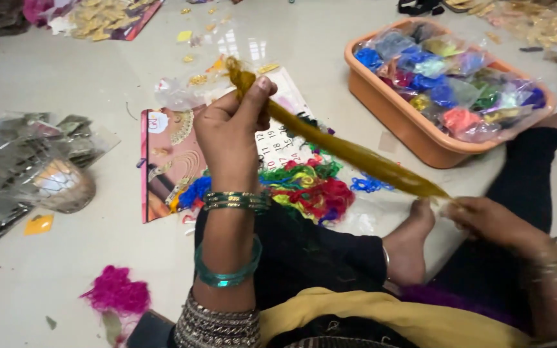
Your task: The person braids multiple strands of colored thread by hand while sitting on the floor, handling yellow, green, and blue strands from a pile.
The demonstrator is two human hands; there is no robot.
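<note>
Left hand (230,129) raised, fingers pinched on upper end of long olive-yellow thread bundle (349,153); right hand (485,219) grips lower end w/ closed fingers. Bundle stretched taut, diagonal, above multicoloured thread heap (307,190). Orange plastic tub (394,116) w/ thread packets nearby.

Left hand (233,125) and right hand (485,219) pinch ends of taut olive fibre strand (349,151) above multicoloured thread pile (307,187); orange tub (407,122) near.

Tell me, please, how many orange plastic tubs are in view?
1. The orange tub sits on the floor at upper right, filled with small bags of coloured thread, beyond the right hand. Others may lie outside the frame.
</note>
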